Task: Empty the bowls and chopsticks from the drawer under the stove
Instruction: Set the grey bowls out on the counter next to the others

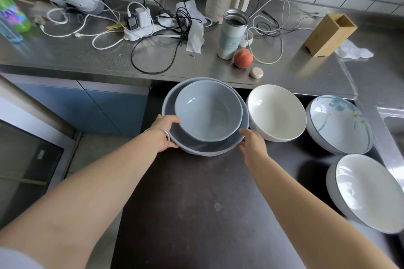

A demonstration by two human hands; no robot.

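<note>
Head view: left hand (164,132) grips the wide dark-grey ceramic bowl (207,148) at its left rim, open right hand (251,143) touching its right rim; a smaller pale-blue bowl (209,111) nests inside.

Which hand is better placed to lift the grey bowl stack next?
Left. The left hand already wraps the rim of the grey bowl stack, thumb over the edge; the right hand only touches the opposite side with open fingers.

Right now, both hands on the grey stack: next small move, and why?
Probably set the stack down and let go. The left hand grips the rim of the large grey bowl, the right hand steadies its other side, the smaller grey bowl sits tilted inside, and the dark surface beneath is bare.
</note>
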